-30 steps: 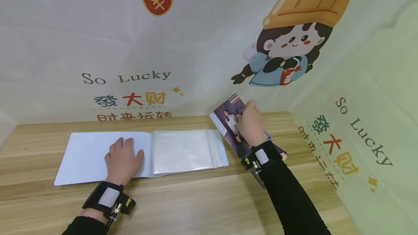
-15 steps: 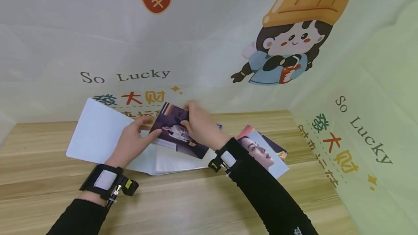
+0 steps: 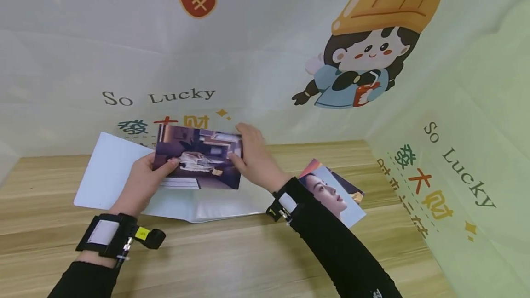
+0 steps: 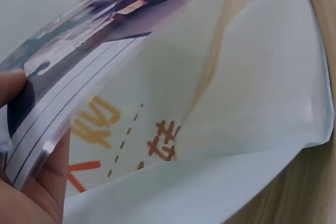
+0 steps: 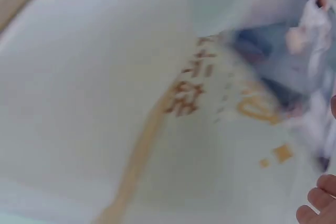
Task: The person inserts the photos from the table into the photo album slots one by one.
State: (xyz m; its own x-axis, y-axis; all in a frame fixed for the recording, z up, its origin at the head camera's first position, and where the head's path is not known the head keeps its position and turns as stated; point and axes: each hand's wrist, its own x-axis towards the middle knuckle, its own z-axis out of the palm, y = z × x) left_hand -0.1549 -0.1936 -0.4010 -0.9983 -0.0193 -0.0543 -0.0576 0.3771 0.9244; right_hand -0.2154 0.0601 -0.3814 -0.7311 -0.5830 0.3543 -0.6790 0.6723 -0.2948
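Observation:
A glossy, dark purple photo print [image 3: 198, 151] is held up above an open white photo album. My left hand [image 3: 138, 180] grips its left end, thumb on the front and fingers behind, as the left wrist view also shows. At the other end my right hand [image 3: 258, 157] has its thumb over the print's front, with fingers at the upper corner; the right wrist view is blurred there. Below, the album's white cover [image 3: 105, 169] is tilted up off the table on the left. Its clear sleeve pages [image 3: 232, 206] are partly hidden by the print and right arm.
Loose photo prints [image 3: 349, 210] overlap on the wooden table [image 3: 232, 261] beside the right forearm, which covers part of them. A white printed backdrop [image 3: 256, 59] rises at the table's rear edge and along its right side.
From the right, my right hand has brought the photo print over the album. My left hand has left the cover and taken the print's left end; the print has shifted left and levelled. The cover has tilted up.

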